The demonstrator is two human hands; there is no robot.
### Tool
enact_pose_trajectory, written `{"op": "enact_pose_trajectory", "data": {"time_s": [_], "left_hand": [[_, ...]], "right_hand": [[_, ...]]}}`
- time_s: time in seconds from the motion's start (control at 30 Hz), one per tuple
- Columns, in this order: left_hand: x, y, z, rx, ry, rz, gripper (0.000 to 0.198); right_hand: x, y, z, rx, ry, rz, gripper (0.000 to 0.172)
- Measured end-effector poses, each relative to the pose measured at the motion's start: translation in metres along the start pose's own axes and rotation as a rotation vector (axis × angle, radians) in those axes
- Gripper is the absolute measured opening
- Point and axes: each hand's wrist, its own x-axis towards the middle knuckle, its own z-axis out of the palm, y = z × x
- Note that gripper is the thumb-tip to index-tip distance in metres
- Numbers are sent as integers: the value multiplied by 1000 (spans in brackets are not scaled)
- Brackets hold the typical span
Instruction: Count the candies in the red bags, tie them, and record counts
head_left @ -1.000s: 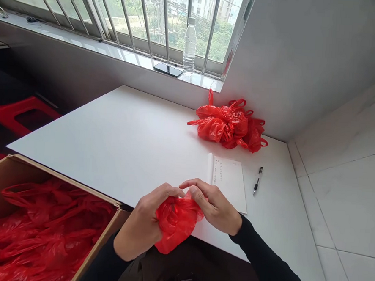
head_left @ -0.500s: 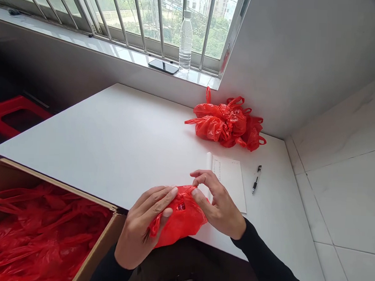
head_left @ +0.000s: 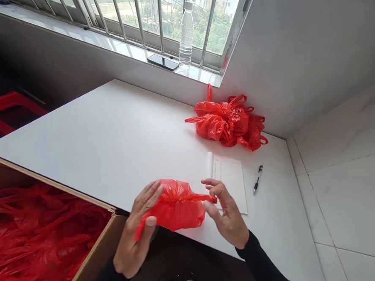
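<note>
A red plastic bag (head_left: 178,216), gathered and drawn closed at its middle, sits at the table's front edge between my hands. One of its handles stretches right, the other lies against my left palm. My left hand (head_left: 137,228) is open at the bag's left side, fingers straight and thumb apart, touching the plastic. My right hand (head_left: 229,215) is open too, with thumb and fingers spread around the tip of the right handle. What the bag contains is hidden.
Several filled red bags (head_left: 226,124) are heaped by the wall. A notepad (head_left: 231,181) and a pen (head_left: 258,179) lie to the right. At lower left, a cardboard box (head_left: 101,245) holds red bags. A phone (head_left: 163,62) and a water bottle (head_left: 186,36) are on the sill.
The bag's top has been drawn tight into a pleated knot, and its handles now point left and right. Both hands have moved apart, and their fingers have opened.
</note>
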Motion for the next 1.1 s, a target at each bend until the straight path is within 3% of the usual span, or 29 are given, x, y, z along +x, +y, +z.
{"op": "enact_pose_trajectory", "data": {"time_s": [0.1,0.17,0.3,0.43,0.63,0.77,0.83,0.93,1.0,1.1], "left_hand": [[4,-1,36,175,-84,82,60],[-1,-8,54,252,-77,43,59],[-15,-18,66,355,-119,-43,57],[-22,-19,65,337,-171,-98,58],[-28,-21,71,214,-136,-103,58],[-28,-9,68,128,7,-186,47],[-28,1,59,86,118,-282,43],[-31,15,39,-2,241,-448,50],[-36,20,27,-103,262,-555,57],[-45,24,16,-287,244,-646,54]], "right_hand": [[-5,12,32,-116,-77,-111,4],[-15,29,50,-227,-123,-145,4],[-38,67,69,-444,-123,-177,17],[-47,92,74,-551,-139,-232,24],[-52,116,82,-647,-87,-346,32],[-50,125,80,-568,-17,-386,33],[-49,124,76,-584,51,-389,48],[-46,113,72,-649,55,-251,71],[-43,102,72,-630,44,-177,62],[-40,79,84,-536,64,-281,33]]}}
